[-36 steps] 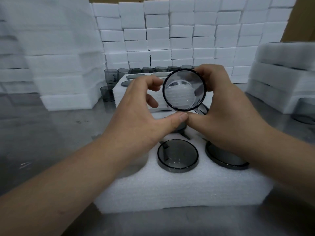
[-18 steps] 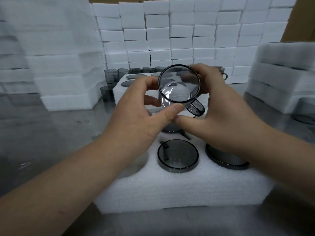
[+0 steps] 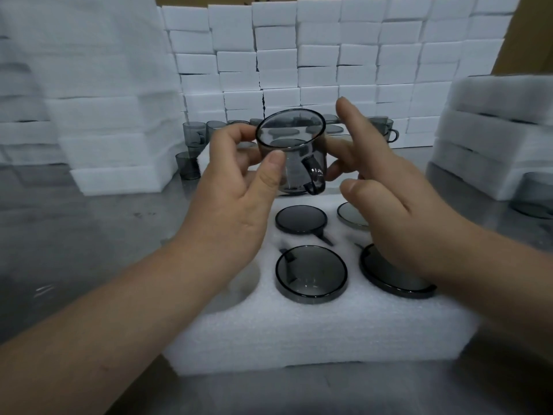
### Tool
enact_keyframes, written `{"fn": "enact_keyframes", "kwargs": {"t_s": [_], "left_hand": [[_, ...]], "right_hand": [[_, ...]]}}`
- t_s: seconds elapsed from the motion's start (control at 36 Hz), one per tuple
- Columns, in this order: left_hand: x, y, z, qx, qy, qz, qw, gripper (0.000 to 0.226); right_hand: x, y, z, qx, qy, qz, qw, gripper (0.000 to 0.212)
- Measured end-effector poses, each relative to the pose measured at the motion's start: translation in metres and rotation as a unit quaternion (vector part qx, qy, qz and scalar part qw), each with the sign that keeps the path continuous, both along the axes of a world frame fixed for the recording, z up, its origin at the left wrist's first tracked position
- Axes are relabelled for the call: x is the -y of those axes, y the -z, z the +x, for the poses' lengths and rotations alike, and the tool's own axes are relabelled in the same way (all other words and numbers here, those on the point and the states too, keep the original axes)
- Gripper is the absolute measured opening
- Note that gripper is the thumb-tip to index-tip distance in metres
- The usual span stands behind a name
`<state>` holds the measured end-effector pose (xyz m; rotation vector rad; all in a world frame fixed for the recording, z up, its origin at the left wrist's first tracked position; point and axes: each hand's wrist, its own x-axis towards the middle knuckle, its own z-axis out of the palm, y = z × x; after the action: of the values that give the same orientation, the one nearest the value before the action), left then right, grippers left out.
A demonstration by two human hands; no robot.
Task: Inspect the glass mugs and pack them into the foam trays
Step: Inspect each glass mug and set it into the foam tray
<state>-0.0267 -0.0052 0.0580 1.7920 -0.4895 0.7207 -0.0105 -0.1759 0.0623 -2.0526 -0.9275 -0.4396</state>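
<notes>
One mug (image 3: 294, 154) sits upright between your hands, above the foam tray (image 3: 299, 333). Left hand (image 3: 236, 205): thumb and fingers pinch its rim, handle turned toward you, probably to check the wall. Right hand (image 3: 386, 205): fingers spread beside the glass, contact unclear. Four packed mugs (image 3: 311, 274) lie below your fingertips.

Grey metal tabletop (image 3: 89, 235) — scuffed and reflective, wall of stacked white blocks (image 3: 317, 55) at the back, brown panel (image 3: 534, 34) behind it
</notes>
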Motion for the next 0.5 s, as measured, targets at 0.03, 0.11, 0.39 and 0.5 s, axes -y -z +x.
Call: {"fn": "enact_keyframes", "kwargs": {"t_s": [0.03, 0.11, 0.39, 0.5], "left_hand": [[-0.0001, 0.0003, 0.0006, -0.001, 0.0, -0.003, 1.0, 0.018], [-0.0012, 0.0011, 0.0028, -0.009, -0.002, -0.017, 1.0, 0.02], [0.0001, -0.0011, 0.0016, -0.018, 0.02, -0.058, 0.998, 0.022], [0.0016, -0.0019, 0.0005, -0.011, 0.033, -0.08, 0.996, 0.022]], "right_hand": [[0.0006, 0.0, -0.0005, 0.003, 0.005, 0.0, 1.0, 0.071], [0.0004, -0.0011, -0.002, 0.008, 0.03, 0.009, 0.999, 0.068], [-0.0042, -0.0017, -0.0005, 0.036, 0.084, 0.017, 0.996, 0.068], [-0.0043, -0.0007, 0.0018, 0.019, 0.09, 0.021, 0.996, 0.072]]}}
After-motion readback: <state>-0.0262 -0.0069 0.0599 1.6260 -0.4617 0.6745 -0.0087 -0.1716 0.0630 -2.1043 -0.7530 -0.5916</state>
